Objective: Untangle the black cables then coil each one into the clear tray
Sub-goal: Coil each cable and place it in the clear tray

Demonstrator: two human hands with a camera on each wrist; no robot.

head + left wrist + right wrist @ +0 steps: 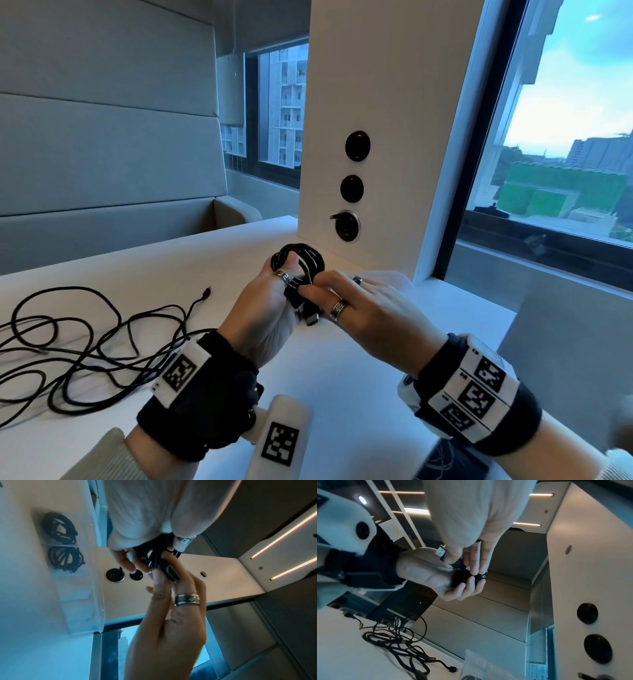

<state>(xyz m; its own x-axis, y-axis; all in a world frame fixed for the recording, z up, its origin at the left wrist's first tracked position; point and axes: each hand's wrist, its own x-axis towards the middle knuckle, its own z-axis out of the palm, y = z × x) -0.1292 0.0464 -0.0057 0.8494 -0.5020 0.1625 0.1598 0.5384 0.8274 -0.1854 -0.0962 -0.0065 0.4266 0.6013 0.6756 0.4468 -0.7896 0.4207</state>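
My left hand (274, 301) grips a small coil of black cable (310, 255) held above the white table. My right hand (342, 298) pinches that cable's loose end against the coil, and its silver USB plug (311, 319) sticks out below the fingers. The same plug (441, 551) shows in the right wrist view. A loose tangle of black cables (85, 346) lies on the table to the left. In the left wrist view the clear tray (99, 601) holds two coiled cables, one (58, 528) per compartment beside the other (66, 559). My right hand mostly hides the tray in the head view.
A white pillar (370, 137) with round black sockets (348, 226) stands just behind the coil. Windows lie to the right, a grey padded bench (102, 154) behind the table. A grey box (565, 342) sits at the right edge.
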